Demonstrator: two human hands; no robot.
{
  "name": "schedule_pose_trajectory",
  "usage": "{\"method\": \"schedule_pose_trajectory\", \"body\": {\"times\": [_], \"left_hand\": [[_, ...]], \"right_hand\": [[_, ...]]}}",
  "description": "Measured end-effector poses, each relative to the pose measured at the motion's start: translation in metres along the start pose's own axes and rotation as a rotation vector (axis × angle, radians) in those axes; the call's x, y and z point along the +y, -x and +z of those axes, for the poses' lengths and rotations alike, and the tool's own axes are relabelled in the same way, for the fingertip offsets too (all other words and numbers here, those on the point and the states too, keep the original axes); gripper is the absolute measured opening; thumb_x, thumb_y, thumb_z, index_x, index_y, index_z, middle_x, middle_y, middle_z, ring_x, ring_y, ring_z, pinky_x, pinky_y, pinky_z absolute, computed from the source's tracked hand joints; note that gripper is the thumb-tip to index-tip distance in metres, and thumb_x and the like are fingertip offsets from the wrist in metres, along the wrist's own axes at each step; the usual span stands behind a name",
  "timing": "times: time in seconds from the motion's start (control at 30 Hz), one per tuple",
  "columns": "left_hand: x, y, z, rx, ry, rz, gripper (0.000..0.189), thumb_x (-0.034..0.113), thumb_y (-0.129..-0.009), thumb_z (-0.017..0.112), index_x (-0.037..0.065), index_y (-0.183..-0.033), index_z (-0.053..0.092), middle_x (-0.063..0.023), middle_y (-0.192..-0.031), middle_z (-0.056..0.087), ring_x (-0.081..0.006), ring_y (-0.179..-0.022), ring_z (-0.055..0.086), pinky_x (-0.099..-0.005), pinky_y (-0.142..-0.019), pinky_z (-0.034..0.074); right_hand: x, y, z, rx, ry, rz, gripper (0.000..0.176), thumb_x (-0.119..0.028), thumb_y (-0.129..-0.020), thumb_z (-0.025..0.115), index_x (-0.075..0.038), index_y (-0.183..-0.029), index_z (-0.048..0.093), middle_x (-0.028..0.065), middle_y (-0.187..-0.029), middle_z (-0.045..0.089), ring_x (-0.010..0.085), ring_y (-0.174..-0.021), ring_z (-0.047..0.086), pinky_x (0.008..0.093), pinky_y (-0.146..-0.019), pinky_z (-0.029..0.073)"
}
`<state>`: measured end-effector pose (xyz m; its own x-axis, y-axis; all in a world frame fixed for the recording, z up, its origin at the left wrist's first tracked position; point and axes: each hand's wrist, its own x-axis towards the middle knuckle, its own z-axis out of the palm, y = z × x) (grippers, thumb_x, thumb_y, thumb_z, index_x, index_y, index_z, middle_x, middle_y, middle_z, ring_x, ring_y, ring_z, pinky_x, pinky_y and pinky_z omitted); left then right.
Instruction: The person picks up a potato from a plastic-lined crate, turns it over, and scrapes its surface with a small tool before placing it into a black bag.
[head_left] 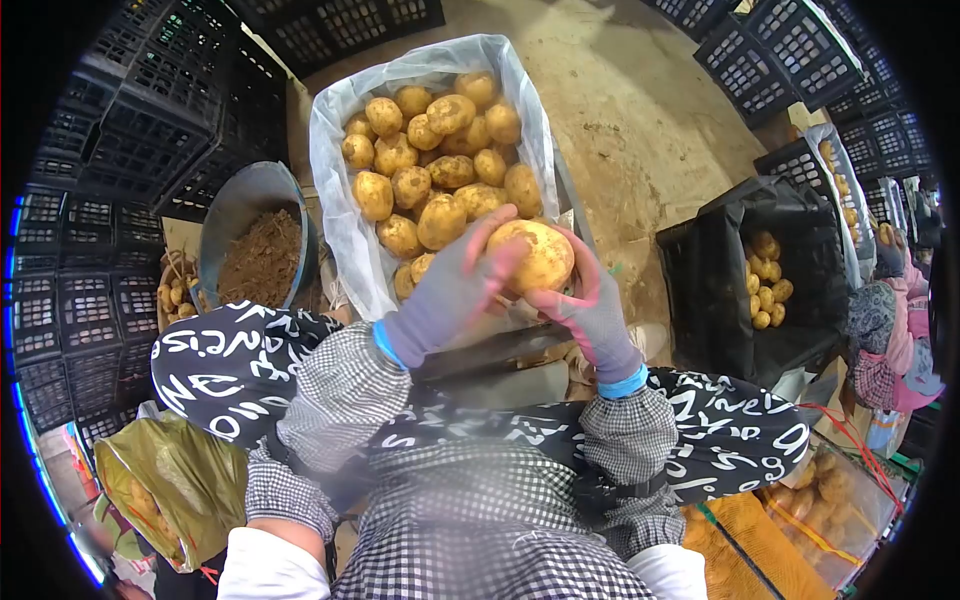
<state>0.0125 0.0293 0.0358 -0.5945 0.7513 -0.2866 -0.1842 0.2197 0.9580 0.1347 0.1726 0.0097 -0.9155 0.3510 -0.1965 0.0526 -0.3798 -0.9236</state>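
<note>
A large yellow potato [541, 258] is held between my two gloved hands, above the near right part of a lined crate. My left hand [455, 285] has its fingers against the potato's left side, slightly blurred. Fingers of my right hand [590, 300] wrap round its right side and underside. Both gloves are grey with pinkish fingers and blue cuffs. Beneath and beyond them, the crate with a white plastic liner [338, 200] holds several potatoes [411, 187], some with brown soil on them.
At the left stand a blue tub [212, 240] of soil [262, 262] and stacked black crates [150, 125]. A black-lined crate [700, 285] with potatoes is at the right. Another person [885, 330] is at the far right. An olive bag [180, 480] lies at the lower left.
</note>
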Motion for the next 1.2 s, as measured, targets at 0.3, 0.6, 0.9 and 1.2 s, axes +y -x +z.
{"method": "schedule_pose_trajectory", "body": {"times": [0.3, 0.6, 0.9, 1.2], "left_hand": [[-0.035, -0.008, -0.013, 0.010, 0.125, 0.166, 0.066, 0.045, -0.097, 0.058, 0.000, -0.141, 0.041, -0.0130, -0.118, 0.060, -0.0165, -0.111, 0.057, -0.0317, -0.094, 0.048], [-0.033, 0.008, -0.009, -0.016, 0.289, 0.087, 0.085, 0.042, -0.086, 0.074, 0.002, -0.147, 0.031, -0.0121, -0.137, 0.046, -0.0188, -0.124, 0.049, -0.0327, -0.106, 0.041], [-0.032, 0.008, -0.001, -0.023, 0.401, 0.035, 0.075, 0.017, -0.085, 0.077, 0.004, -0.147, 0.036, -0.0100, -0.136, 0.046, -0.0157, -0.122, 0.048, -0.0298, -0.104, 0.041], [-0.036, 0.007, -0.005, -0.015, 0.336, -0.008, 0.076, 0.007, -0.083, 0.076, 0.004, -0.147, 0.036, -0.0109, -0.140, 0.043, -0.0162, -0.126, 0.046, -0.0299, -0.105, 0.041]], "right_hand": [[0.007, 0.007, 0.016, 0.075, -0.089, 0.074, 0.075, -0.021, -0.084, 0.075, 0.000, -0.145, 0.037, 0.0083, -0.117, 0.059, 0.0104, -0.085, 0.061, 0.0216, -0.066, 0.051], [0.011, 0.005, 0.009, 0.275, 0.439, -0.262, 0.049, -0.005, -0.099, 0.045, -0.001, -0.148, 0.037, -0.0018, -0.087, 0.057, 0.0046, -0.066, 0.048, 0.0188, -0.056, 0.040], [0.002, 0.016, 0.026, 0.181, 0.673, -0.167, 0.043, 0.000, -0.092, 0.056, -0.005, -0.136, 0.055, 0.0176, -0.131, 0.060, 0.0256, -0.117, 0.062, 0.0306, -0.095, 0.049], [0.006, 0.018, 0.026, 0.136, 0.578, -0.038, 0.043, -0.006, -0.094, 0.057, -0.006, -0.137, 0.054, 0.0180, -0.120, 0.066, 0.0191, -0.101, 0.067, 0.0285, -0.086, 0.051]]}}
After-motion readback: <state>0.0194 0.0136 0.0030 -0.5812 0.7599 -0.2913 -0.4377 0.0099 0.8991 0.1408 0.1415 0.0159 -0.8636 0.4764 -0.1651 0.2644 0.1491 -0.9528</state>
